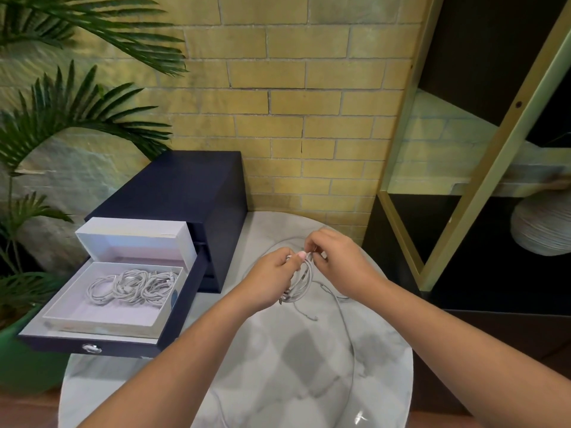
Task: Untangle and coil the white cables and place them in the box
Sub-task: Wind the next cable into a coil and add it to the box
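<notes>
White coiled cables lie bundled in the shallow white cardboard box. The box sits in the pulled-out drawer at the front of the dark navy drawer cabinet. Right of that cabinet, above the round grey marble desk, the left hand grips a small white cable loop, its fingers curled round the gathered strands. Further right of the cabinet, the right hand pinches the top of the loop between thumb and fingers. The cable's loose tail trails down across the desk, well right of the cabinet.
</notes>
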Demonstrator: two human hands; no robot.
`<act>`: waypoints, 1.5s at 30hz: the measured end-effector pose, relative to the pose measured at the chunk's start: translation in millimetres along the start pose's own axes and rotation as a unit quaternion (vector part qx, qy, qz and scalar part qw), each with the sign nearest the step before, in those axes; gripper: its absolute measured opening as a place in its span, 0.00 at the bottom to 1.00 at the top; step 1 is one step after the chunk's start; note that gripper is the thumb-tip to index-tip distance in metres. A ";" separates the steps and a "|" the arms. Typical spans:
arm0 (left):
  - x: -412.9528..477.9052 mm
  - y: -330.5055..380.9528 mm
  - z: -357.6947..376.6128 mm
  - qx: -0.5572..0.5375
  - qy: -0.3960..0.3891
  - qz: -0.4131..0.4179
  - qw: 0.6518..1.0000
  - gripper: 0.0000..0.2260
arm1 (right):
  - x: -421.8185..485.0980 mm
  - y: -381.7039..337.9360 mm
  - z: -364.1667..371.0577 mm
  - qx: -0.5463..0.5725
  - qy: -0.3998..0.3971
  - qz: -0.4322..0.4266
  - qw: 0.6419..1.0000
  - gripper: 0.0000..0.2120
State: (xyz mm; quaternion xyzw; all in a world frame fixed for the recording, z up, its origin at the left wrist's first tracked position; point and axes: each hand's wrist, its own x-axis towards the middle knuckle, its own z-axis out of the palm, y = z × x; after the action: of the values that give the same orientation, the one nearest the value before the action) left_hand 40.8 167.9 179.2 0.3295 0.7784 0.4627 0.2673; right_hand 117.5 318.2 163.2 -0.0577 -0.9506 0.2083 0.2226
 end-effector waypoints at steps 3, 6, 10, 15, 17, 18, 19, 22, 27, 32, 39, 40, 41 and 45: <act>0.5 -0.5 -0.9 0.001 -0.005 -0.002 1.000 0.14 | 0.3 -0.8 0.1 -0.027 0.000 -0.004 1.000 0.07; 1.4 -1.1 -2.2 0.001 -0.007 -0.003 1.000 0.14 | 2.3 -3.3 -0.9 0.042 0.004 0.045 0.998 0.07; 2.1 -0.4 -4.5 0.017 -0.007 0.006 1.000 0.14 | 4.7 -2.3 2.1 0.085 0.004 0.072 0.994 0.06; 3.8 -2.2 -5.3 0.014 -0.002 0.004 1.000 0.14 | 6.0 -0.7 0.4 -0.015 -0.018 0.009 1.000 0.05; 3.7 -3.0 -4.8 0.006 -0.008 -0.004 1.000 0.15 | 6.9 -0.6 0.5 -0.068 -0.024 -0.030 0.997 0.06; 3.7 -3.0 -4.3 0.006 -0.010 -0.006 1.000 0.15 | 7.0 -0.7 0.9 -0.086 -0.028 -0.044 0.995 0.06; 3.9 -2.7 -3.8 0.007 -0.011 -0.008 1.000 0.14 | 7.0 -0.6 1.7 -0.100 -0.034 -0.050 0.993 0.06; 4.4 -2.1 -2.9 0.004 -0.011 -0.009 1.000 0.14 | 3.8 -0.7 5.8 -0.088 -0.024 -0.034 0.995 0.07; 4.6 -1.6 -4.6 0.009 -0.015 -0.008 1.000 0.14 | 3.4 -0.2 10.0 0.045 0.015 0.058 0.997 0.06; 5.7 -0.8 -4.6 -0.004 -0.010 -0.009 1.000 0.14 | 5.5 1.3 4.9 -0.015 -0.001 0.020 1.000 0.06; 6.9 -1.9 1.6 -0.020 -0.014 -0.026 0.999 0.14 | 4.2 5.7 2.5 -0.142 -0.011 -0.076 0.987 0.08; 7.3 -1.9 1.8 -0.018 -0.013 -0.026 0.999 0.14 | 4.1 6.7 1.2 -0.147 -0.003 -0.078 0.986 0.08; 7.0 -1.9 1.5 -0.014 -0.010 -0.026 1.000 0.14 | 4.2 8.0 -0.6 -0.146 0.004 -0.078 0.986 0.07; 5.5 -3.7 -4.6 0.010 0.004 -0.017 1.000 0.14 | 7.4 9.9 -14.9 -0.122 -0.043 -0.042 0.991 0.03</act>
State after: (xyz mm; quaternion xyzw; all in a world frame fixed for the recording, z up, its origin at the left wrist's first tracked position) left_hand 33.0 168.2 177.2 0.3173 0.7894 0.4517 0.2685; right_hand 117.8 334.2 174.1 -0.0355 -0.9792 0.0838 0.1815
